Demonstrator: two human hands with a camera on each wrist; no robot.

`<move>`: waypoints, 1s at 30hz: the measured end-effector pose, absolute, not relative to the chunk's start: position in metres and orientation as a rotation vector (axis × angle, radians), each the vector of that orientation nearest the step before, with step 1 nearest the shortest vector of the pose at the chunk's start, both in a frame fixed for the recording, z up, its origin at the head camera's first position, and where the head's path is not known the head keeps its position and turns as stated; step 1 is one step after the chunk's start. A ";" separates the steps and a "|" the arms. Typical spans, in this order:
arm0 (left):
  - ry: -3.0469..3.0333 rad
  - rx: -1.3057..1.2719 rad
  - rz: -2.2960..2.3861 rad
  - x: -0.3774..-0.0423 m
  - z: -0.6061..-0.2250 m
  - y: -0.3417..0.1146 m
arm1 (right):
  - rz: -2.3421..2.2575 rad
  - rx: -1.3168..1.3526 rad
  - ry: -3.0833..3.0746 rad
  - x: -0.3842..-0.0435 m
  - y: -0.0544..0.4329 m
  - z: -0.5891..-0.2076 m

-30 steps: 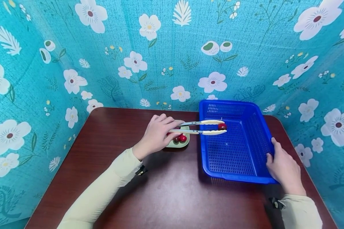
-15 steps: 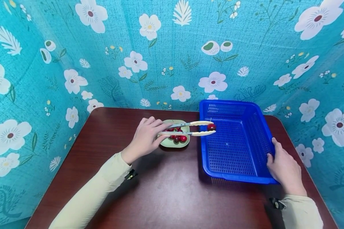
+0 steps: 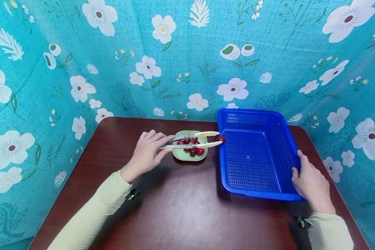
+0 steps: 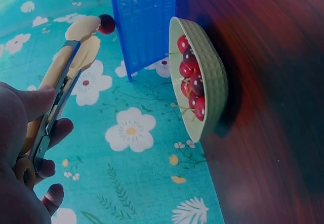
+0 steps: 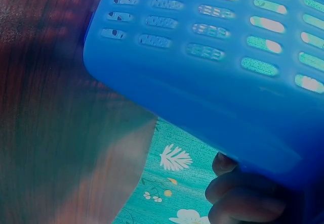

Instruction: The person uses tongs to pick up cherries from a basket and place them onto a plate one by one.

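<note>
My left hand (image 3: 148, 152) grips a pair of tongs (image 3: 192, 137) with metal arms and cream tips. A dark red cherry (image 3: 220, 139) with its stem is at the tips, overlapping the left rim of the blue basket (image 3: 223, 173) in the head view. Beneath the tongs, a pale green dish (image 3: 182, 156) bears several cherries (image 3: 200, 151); in the left wrist view those cherries (image 4: 197, 82) lie inside its ribbed wall. My right hand (image 3: 312, 187) holds the basket's right rim, thumb inside. From the right wrist view, its fingers (image 5: 243, 204) curl under the basket's edge.
The dish stands left of the basket on a dark reddish-brown table (image 3: 187, 211). A turquoise flowered cloth (image 3: 175, 62) hangs behind the table and along both sides. The basket reaches close to the table's back edge.
My left hand has moved left with the tongs, carrying the cherry from over the basket's inside to its left rim. More of the dish shows. The right hand and basket stay put.
</note>
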State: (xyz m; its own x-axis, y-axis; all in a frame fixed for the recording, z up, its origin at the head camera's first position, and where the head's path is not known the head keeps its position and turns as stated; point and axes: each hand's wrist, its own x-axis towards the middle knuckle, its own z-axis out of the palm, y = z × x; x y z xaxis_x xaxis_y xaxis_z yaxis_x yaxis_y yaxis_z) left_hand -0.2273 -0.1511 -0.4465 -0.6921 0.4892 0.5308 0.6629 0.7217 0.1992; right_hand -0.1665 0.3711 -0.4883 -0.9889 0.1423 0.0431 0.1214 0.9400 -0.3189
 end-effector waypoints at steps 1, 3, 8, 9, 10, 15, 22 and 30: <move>-2.479 -0.881 -0.536 -0.228 -0.448 -0.152 | 0.489 -0.209 -3.030 -0.166 0.372 -0.488; -2.481 -0.883 -0.542 -0.229 -0.449 -0.151 | 0.489 -0.213 -3.032 -0.166 0.373 -0.488; -2.492 -0.905 -0.526 -0.232 -0.450 -0.146 | 0.494 -0.214 -3.033 -0.166 0.373 -0.489; -2.492 -0.911 -0.521 -0.233 -0.449 -0.145 | 0.495 -0.214 -3.033 -0.166 0.373 -0.489; -2.491 -0.916 -0.520 -0.233 -0.449 -0.143 | 0.497 -0.214 -3.034 -0.167 0.373 -0.489; -2.475 -0.931 -0.504 -0.235 -0.450 -0.139 | 0.495 -0.216 -3.031 -0.167 0.372 -0.488; -2.466 -0.938 -0.492 -0.236 -0.455 -0.136 | 0.497 -0.208 -3.019 -0.166 0.371 -0.486; -2.474 -0.980 -0.423 -0.243 -0.444 -0.118 | 0.497 -0.201 -3.017 -0.167 0.372 -0.487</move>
